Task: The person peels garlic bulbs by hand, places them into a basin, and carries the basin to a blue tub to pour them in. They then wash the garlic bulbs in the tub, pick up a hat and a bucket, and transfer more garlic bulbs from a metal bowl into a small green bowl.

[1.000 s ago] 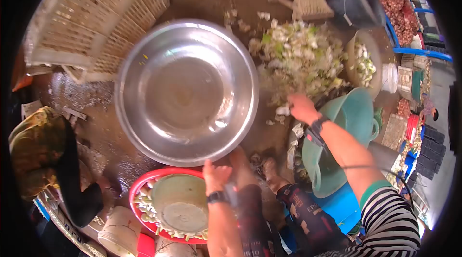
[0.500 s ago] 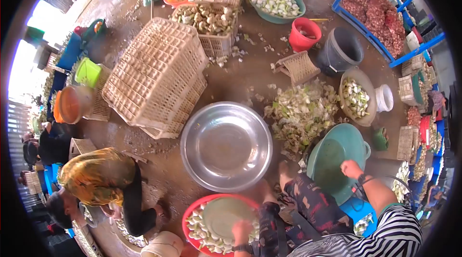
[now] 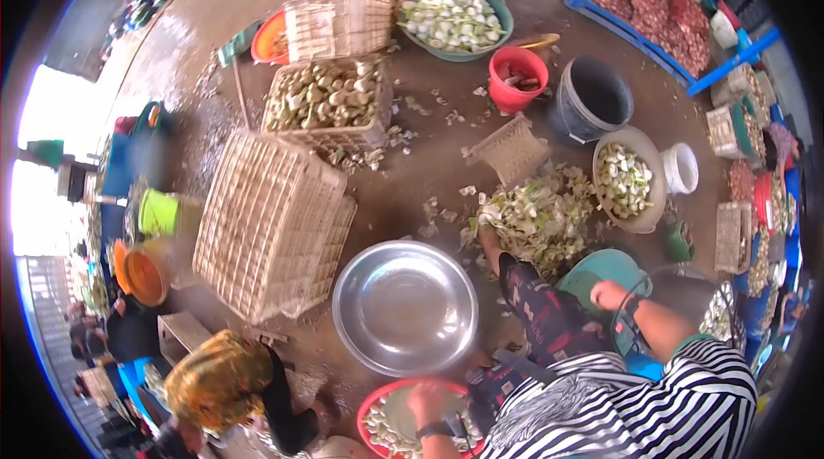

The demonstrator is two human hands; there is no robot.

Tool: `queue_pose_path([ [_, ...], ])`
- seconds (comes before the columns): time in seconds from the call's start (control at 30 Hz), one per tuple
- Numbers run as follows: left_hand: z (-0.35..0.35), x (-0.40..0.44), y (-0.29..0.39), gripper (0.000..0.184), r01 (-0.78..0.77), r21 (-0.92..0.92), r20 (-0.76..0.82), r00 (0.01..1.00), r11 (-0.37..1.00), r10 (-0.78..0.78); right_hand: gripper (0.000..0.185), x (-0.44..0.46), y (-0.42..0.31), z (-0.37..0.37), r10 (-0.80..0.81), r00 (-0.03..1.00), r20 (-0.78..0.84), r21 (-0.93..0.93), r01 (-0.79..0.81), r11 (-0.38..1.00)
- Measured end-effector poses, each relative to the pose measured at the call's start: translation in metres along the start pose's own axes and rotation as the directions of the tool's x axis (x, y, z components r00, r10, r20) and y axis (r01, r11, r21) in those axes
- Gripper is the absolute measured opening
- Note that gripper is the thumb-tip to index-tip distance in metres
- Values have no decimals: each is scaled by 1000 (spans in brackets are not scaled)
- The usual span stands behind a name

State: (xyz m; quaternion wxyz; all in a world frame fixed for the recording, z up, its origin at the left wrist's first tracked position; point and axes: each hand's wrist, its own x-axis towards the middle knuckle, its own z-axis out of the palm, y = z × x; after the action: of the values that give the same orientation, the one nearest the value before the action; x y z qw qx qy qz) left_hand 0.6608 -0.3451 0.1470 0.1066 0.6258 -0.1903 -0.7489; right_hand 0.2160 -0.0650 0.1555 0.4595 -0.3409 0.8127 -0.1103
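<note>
My left hand [image 3: 425,403], blurred, is over the red basin [image 3: 367,390] of pale peeled bulbs [image 3: 386,433]. A dull green round dish [image 3: 403,412] lies in that basin beside the hand; whether I touch it, I cannot tell. My right hand [image 3: 609,294] is over the green basin [image 3: 631,268], its fingers curled in; anything inside them is hidden. A dark band circles each wrist. Ahead of me sits a wide, shiny metal basin [image 3: 405,309]. My bare foot [image 3: 489,240] is at the edge of a heap of leafy peelings [image 3: 541,214].
Stacked woven crates [image 3: 266,227] stand to the left, with a crate of brown bulbs [image 3: 326,98] beyond. A black bucket [image 3: 592,103], a red bucket [image 3: 518,81] and a pale basin of bulbs [image 3: 627,176] stand front right. A person in a patterned shirt [image 3: 219,377] bends low at left.
The view has tilted up and swung, so the floor things sit lower. My leg now stretches forward to the peelings. Both hands stay over their basins, the left slightly blurred throughout.
</note>
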Motion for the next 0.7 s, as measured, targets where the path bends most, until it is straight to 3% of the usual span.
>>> queue_pose_path([
  [0.03,19,16,11,16,-34,173,17,999,984,32,14,18,-4,-28,124,992,0,341,-117,933],
  [0.07,35,32,21,14,-119,509,81,993,853,90,18,33,-27,-62,421,906,47,669,-341,660],
  [0.1,51,51,30,12,-242,856,199,970,456,140,18,48,-41,-94,448,893,33,761,-313,568],
  [0.13,70,67,43,11,-311,948,318,936,-67,152,13,60,-42,-121,437,899,14,749,-299,592],
  [0.17,96,76,65,9,-330,875,397,907,-354,136,10,74,-42,-142,515,857,7,751,-345,563],
  [0.27,193,54,148,9,-473,880,404,784,33,471,10,103,-36,-185,539,841,-58,724,-336,602],
  [0.37,222,56,188,13,-615,782,556,616,-100,559,8,125,-52,-213,530,840,-120,655,-334,678],
  [0.4,218,66,195,14,-526,844,509,724,-106,466,8,134,-46,-212,470,874,-122,621,-302,723],
  [0.43,209,78,192,14,-515,806,353,813,291,463,8,142,-44,-212,410,904,-121,584,-269,766],
  [0.47,193,94,185,14,-429,636,213,897,642,388,8,148,-49,-216,362,921,-142,426,-274,862],
  [0.5,172,117,176,13,-374,549,201,927,748,317,11,158,-50,-221,143,979,-148,147,-121,982],
  [0.53,152,140,169,12,-304,455,187,952,837,244,12,168,-55,-227,144,980,-138,106,-130,986],
  [0.63,131,193,180,14,-287,582,261,952,760,160,12,195,-74,-247,154,968,-200,77,-141,987],
  [0.67,143,199,194,17,-215,539,203,972,814,122,11,204,-82,-263,144,970,-196,90,-128,988],
  [0.7,150,210,217,19,-289,782,266,956,553,124,9,216,-91,-270,136,973,-188,113,-116,987],
])
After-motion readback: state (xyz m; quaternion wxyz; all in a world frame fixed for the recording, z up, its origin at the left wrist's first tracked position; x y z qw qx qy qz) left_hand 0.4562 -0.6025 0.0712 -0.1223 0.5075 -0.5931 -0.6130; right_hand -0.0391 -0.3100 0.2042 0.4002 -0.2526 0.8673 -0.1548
